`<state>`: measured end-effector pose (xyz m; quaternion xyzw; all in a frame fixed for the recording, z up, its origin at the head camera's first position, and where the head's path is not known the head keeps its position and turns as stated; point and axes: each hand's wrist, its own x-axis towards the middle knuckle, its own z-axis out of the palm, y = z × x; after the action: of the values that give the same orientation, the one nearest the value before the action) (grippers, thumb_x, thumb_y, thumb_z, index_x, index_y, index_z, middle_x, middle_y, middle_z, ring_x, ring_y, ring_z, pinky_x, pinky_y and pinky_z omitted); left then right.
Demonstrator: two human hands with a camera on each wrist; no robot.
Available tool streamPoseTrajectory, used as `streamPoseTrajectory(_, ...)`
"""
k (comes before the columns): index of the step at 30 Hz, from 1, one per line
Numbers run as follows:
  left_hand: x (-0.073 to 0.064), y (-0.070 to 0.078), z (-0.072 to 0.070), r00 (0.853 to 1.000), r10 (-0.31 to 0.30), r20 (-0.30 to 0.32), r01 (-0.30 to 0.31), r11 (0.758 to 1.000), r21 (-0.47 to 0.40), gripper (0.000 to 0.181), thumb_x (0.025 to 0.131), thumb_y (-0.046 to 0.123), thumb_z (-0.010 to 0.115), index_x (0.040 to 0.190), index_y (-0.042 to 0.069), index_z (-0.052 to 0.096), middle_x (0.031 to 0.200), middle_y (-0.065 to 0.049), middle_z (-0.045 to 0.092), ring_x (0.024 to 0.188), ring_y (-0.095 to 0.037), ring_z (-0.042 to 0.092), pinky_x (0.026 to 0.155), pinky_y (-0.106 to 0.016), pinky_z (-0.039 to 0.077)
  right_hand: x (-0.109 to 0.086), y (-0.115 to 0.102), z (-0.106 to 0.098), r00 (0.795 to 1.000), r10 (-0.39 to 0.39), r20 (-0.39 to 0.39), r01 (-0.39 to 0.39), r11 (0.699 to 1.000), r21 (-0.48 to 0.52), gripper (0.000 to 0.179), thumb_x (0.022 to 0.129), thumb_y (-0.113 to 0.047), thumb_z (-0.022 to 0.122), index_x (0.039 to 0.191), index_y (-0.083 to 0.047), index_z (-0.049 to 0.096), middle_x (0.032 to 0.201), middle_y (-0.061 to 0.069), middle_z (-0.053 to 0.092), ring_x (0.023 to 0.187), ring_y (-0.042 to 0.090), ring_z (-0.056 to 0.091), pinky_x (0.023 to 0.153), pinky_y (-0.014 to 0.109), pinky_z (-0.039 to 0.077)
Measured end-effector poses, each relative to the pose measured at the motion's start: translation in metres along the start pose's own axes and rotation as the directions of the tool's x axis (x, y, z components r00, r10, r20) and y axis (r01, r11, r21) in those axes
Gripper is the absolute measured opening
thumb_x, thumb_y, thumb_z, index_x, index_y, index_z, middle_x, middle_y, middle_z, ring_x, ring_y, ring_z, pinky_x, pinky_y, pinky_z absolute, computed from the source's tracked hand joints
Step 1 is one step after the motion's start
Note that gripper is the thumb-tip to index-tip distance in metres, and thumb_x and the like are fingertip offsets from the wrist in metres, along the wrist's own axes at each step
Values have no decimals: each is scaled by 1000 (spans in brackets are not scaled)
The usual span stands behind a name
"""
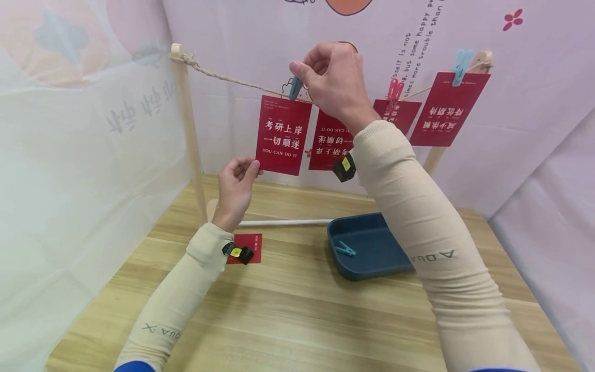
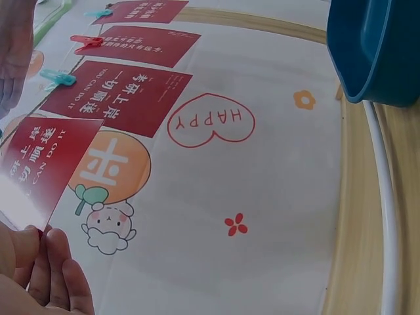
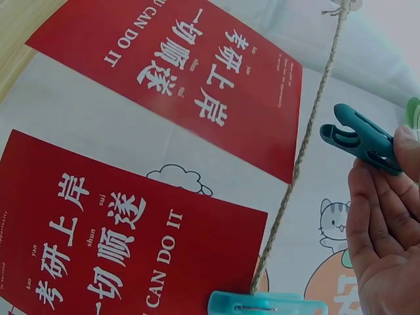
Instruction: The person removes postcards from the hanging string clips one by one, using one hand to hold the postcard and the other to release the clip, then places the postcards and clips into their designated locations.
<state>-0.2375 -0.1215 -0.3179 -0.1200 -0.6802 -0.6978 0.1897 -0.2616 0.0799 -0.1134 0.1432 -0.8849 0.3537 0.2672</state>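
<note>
Rope (image 3: 329, 65) bears neighbouring cards (image 1: 450, 111); left grip (image 1: 237, 191) pinches red sheet (image 1: 283, 135), right grip (image 1: 337, 82) teal clothespin (image 3: 367, 128).

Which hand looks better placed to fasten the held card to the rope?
Probably the right hand: it pinches a clothespin near the rope, while the left hand holds the card by a lower corner.

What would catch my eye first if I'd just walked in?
Probably the bright red cards clipped along the rope against the white backdrop. Further left, the left hand holds another card while the right hand pinches a clothespin near its top edge. Below, a blue tray sits on the wooden table.
</note>
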Motion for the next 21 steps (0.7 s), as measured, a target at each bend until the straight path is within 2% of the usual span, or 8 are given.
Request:
streamPoseTrajectory(10, -1, -4, -2, 1000, -29, 2, 29, 1000, 5, 32, 107, 22, 63, 127, -3, 62, 107, -1, 68, 105, -22, 70, 100, -26, 58, -11, 10, -6, 997, -50, 50, 51, 999, -9, 45, 97, -51, 73, 112, -10, 78, 104, 6, 78, 92, 9, 66, 89, 23, 54)
streamPoseTrajectory(16, -3, -5, -3, 999, -45, 6, 45, 999, 7, 32, 107, 22, 63, 127, -3, 61, 108, -2, 69, 108, -25, 70, 107, -39, 57, -19, 15, -7, 996, -55, 70, 53, 998, 31, 49, 93, -53, 78, 115, -10, 77, 109, 6, 80, 98, 10, 71, 98, 25, 55)
streamPoseTrajectory(18, -3, -5, -2, 999, -49, 4, 49, 999, 11, 32, 107, 22, 63, 127, -3, 62, 108, -3, 69, 109, -28, 70, 107, -39, 57, -22, 17, -8, 995, -51, 82, 48, 998, 30, 49, 92, -53, 78, 117, -10, 77, 111, 7, 80, 102, 11, 72, 101, 26, 55)
streamPoseTrajectory(21, -3, -6, -2, 999, -44, 2, 44, 999, 12, 32, 107, 22, 63, 127, -3, 62, 108, -3, 70, 107, -26, 70, 106, -38, 57, -25, 20, -9, 994, -49, 97, 47, 999, 22, 49, 93, -51, 79, 119, -10, 76, 114, 8, 80, 107, 12, 70, 103, 26, 53)
